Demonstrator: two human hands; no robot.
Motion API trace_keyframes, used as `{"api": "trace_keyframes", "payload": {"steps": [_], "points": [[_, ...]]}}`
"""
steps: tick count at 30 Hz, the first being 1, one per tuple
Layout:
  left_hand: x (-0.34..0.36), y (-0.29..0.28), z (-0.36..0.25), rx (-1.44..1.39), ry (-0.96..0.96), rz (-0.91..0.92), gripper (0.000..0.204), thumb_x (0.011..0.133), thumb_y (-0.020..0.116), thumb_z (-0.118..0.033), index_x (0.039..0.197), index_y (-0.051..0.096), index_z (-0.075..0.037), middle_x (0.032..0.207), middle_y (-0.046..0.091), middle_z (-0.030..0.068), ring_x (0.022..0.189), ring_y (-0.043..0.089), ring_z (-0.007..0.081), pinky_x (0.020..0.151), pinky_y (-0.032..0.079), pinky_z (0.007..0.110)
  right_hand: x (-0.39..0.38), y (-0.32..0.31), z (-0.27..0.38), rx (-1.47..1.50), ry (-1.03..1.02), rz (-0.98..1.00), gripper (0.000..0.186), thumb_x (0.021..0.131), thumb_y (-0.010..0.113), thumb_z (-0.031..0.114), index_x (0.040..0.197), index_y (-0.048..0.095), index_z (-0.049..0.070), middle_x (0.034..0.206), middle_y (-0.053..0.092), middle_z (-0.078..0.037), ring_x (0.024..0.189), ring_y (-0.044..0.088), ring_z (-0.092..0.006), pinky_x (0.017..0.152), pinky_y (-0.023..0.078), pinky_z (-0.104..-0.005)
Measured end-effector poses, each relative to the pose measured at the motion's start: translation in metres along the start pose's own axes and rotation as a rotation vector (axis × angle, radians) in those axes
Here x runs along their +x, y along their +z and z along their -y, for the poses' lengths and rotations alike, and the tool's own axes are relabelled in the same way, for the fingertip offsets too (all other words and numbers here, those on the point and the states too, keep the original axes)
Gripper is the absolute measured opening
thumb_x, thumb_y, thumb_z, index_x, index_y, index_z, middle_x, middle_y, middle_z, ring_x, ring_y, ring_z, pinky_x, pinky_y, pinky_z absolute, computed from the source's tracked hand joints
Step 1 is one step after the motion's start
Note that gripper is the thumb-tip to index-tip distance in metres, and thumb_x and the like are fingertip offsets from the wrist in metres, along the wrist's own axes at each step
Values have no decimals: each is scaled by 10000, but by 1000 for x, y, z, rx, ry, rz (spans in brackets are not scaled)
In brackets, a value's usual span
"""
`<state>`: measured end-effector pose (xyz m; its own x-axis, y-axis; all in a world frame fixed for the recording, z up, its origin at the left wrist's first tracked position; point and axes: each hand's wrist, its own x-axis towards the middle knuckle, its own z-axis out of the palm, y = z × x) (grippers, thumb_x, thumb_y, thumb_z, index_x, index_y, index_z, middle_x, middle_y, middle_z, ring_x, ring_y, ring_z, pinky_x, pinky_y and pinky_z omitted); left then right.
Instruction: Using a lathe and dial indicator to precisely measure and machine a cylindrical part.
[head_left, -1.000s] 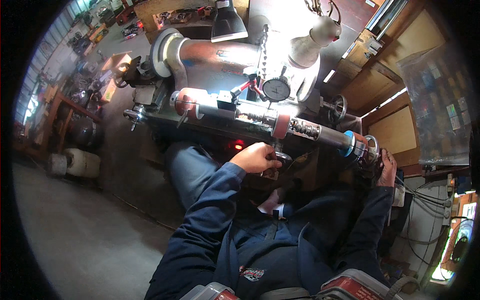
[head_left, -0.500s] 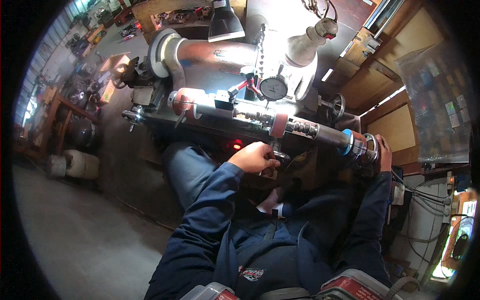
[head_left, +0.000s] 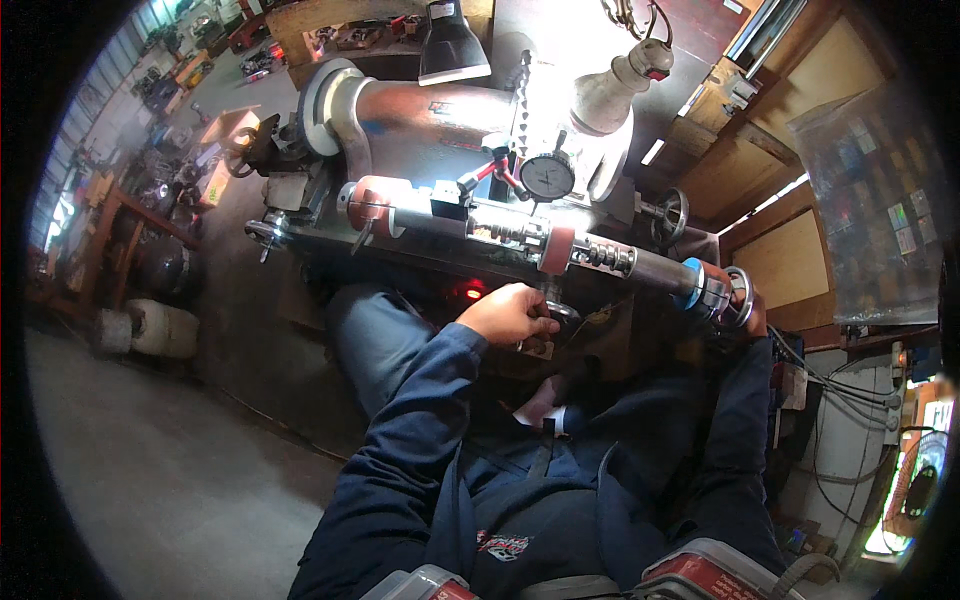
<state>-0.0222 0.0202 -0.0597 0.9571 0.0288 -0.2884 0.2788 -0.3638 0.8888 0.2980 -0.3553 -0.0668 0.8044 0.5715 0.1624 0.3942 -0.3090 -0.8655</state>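
Note:
My left hand (head_left: pixel 510 318) is closed on the handle of a small metal handwheel (head_left: pixel 560 312) below the machine's front. My right hand (head_left: pixel 752 312) grips the handwheel (head_left: pixel 738 296) at the right end of a long cylindrical fixture (head_left: pixel 655 271), its fingers partly hidden by the wheel. The fixture holds a shaft with stepped lobes (head_left: pixel 606 255) between red collars (head_left: pixel 556 249) and has a blue ring at the right. A dial gauge (head_left: pixel 547 176) on a red-jointed arm (head_left: pixel 494 170) stands over it, its tip near the shaft.
A grinding machine with a thick red-brown body (head_left: pixel 420 105) and black lamp (head_left: pixel 452 45) stands behind. Cables (head_left: pixel 855 390) and a plastic sheet (head_left: pixel 870 210) are at right. A gas cylinder (head_left: pixel 160 330), wooden crate (head_left: pixel 225 145) and cluttered floor lie left. A red light (head_left: pixel 474 293) glows underneath.
My right hand has moved up along the right handwheel, then slightly left and down, with the sleeve following. My left hand has stayed in nearly the same place.

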Motion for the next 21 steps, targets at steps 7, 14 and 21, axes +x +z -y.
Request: {"api": "trace_keyframes", "payload": {"steps": [7, 14, 21], "points": [[5, 3, 14, 1, 34, -13, 328, 835, 773, -279, 870, 710, 42, 744, 706, 161, 661, 669, 228, 629, 511, 364, -21, 26, 14, 163, 97, -139, 337, 970, 552, 295, 1163, 643, 34, 1039, 669, -46, 902, 637, -160, 791, 521, -302], [2, 1, 10, 2, 42, -9, 320, 833, 772, -275, 865, 714, 39, 737, 701, 163, 657, 667, 230, 627, 509, 362, -38, 41, 24, 324, 194, -282, 354, 978, 529, 312, 1175, 641, 39, 1047, 665, -47, 882, 638, -168, 784, 522, -308], [-2, 3, -3, -102, -10, 377, 398, 899, 729, -245, 1146, 637, 53, 910, 738, 137, 730, 699, 160, 668, 537, 298, -90, 37, 19, 489, 295, -415, 373, 986, 505, 329, 1186, 639, 44, 1055, 662, -48, 861, 640, -177, 778, 523, -314]]}}
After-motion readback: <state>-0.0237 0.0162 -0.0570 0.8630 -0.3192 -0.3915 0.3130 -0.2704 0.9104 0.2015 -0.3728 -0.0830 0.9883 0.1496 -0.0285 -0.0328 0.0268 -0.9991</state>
